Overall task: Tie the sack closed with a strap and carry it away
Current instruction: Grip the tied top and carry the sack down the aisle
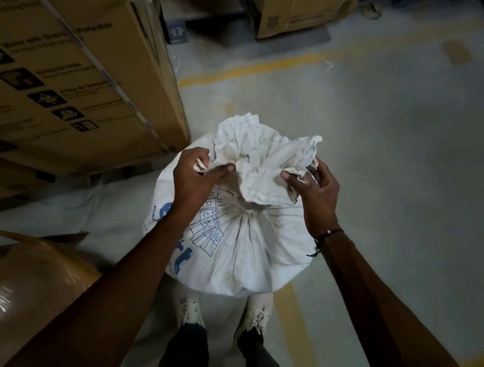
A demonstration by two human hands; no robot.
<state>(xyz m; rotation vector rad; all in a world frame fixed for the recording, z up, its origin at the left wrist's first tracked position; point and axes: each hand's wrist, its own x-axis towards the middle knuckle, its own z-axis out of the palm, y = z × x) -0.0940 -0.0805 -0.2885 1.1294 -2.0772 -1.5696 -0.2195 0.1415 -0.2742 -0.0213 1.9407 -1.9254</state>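
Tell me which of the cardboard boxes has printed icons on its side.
The big cardboard box at the left, beside the sack. It shows a column of dark icons with text; the box at the top centre shows no such icon column.

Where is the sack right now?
In the head view the sack stands on the floor at centre, just ahead of the person's shoes, right of the big cardboard box; both hands pinch its ruffled top.

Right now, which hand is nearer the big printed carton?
Left. The left hand grips the sack top on the carton side; the right hand grips the opposite side.
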